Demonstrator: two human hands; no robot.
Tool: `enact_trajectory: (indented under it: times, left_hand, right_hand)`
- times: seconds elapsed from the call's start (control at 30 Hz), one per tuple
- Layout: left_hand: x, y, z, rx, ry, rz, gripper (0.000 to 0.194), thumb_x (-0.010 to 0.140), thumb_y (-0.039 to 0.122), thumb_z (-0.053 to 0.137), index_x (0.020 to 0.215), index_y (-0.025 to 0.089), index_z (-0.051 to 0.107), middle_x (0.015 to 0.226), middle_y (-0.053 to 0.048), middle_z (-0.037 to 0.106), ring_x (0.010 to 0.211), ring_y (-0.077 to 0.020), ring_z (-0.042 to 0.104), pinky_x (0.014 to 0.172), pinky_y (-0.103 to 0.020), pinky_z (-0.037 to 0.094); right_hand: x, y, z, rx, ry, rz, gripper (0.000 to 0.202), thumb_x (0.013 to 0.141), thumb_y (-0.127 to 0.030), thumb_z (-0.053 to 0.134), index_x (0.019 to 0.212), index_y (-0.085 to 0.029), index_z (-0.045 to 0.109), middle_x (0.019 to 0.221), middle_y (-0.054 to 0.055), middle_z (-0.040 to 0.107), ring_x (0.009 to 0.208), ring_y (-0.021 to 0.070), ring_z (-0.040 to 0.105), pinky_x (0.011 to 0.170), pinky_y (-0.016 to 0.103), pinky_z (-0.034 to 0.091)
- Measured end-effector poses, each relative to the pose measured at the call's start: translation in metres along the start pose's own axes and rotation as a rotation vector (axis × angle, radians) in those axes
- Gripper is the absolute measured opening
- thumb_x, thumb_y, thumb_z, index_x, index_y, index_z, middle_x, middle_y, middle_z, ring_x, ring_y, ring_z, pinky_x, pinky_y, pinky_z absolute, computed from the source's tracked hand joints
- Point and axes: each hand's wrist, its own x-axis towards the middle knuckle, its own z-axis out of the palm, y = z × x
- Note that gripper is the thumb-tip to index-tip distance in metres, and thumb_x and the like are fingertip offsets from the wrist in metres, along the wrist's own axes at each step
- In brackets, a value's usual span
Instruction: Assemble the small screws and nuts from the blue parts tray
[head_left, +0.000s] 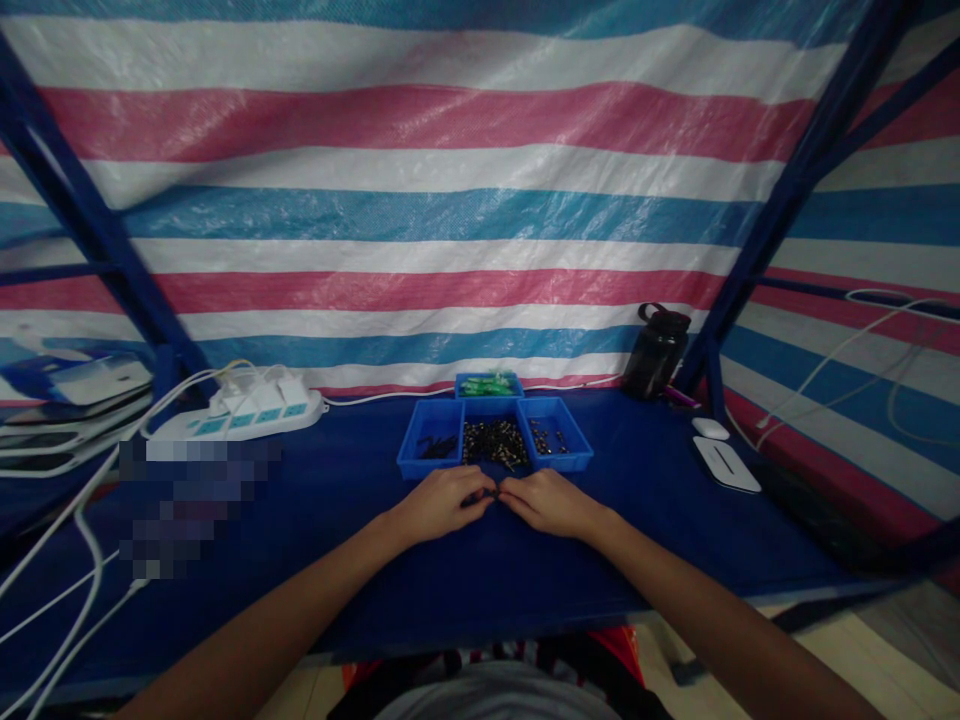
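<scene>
My left hand (442, 502) is closed in a pinch on a small black part (480, 496), too small to name exactly. Fingertips of my right hand (551, 502) are pinched at the right end of that same part, so the two hands almost meet. Just beyond them stands a blue middle bin (491, 408) heaped with small black and brass-coloured pieces (495, 442). A left blue bin (409, 450) holds black pieces (437, 446), while a right blue bin (574, 450) has a few small shiny pieces (547, 438).
Behind the bins is a blue tray (459, 386) of green-wrapped items (487, 384). A black bottle (656, 350), white case (709, 429) and white flat box (726, 464) are at right. A power strip (247, 422), white cables (94, 530) and stacked devices (67, 430) occupy the left.
</scene>
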Motion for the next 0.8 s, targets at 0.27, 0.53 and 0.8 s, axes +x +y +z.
enact_trajectory:
  times: [0.27, 0.53, 0.8]
  left_hand:
    - [-0.0001, 0.0002, 0.0001, 0.021, 0.006, 0.056, 0.020, 0.094, 0.026, 0.048, 0.108, 0.019, 0.060, 0.087, -0.002, 0.062, 0.083, -0.0140, 0.059, 0.073, -0.022, 0.043]
    - [-0.0004, -0.0019, 0.0011, 0.075, 0.043, 0.074, 0.018, 0.094, 0.028, 0.049, 0.105, 0.019, 0.061, 0.087, -0.002, 0.063, 0.081, -0.0138, 0.060, 0.071, -0.022, 0.044]
    - [-0.0003, -0.0006, -0.0007, 0.093, 0.026, 0.070, 0.014, 0.093, 0.027, 0.050, 0.098, 0.019, 0.059, 0.085, -0.001, 0.063, 0.080, -0.0138, 0.060, 0.069, -0.022, 0.043]
  right_hand:
    - [0.0002, 0.0011, 0.0005, 0.009, -0.031, 0.009, 0.029, 0.101, -0.031, 0.031, 0.095, -0.017, 0.056, 0.077, 0.004, 0.068, 0.066, 0.0140, 0.062, 0.058, 0.023, 0.032]
    - [0.0000, -0.0021, -0.0035, 0.018, -0.053, 0.016, 0.029, 0.100, -0.030, 0.032, 0.095, -0.017, 0.057, 0.078, 0.004, 0.068, 0.067, 0.0140, 0.062, 0.059, 0.023, 0.032]
    - [0.0008, -0.0004, -0.0025, 0.054, -0.058, 0.015, 0.025, 0.099, -0.029, 0.036, 0.095, -0.018, 0.058, 0.079, 0.004, 0.069, 0.069, 0.0140, 0.062, 0.061, 0.023, 0.033]
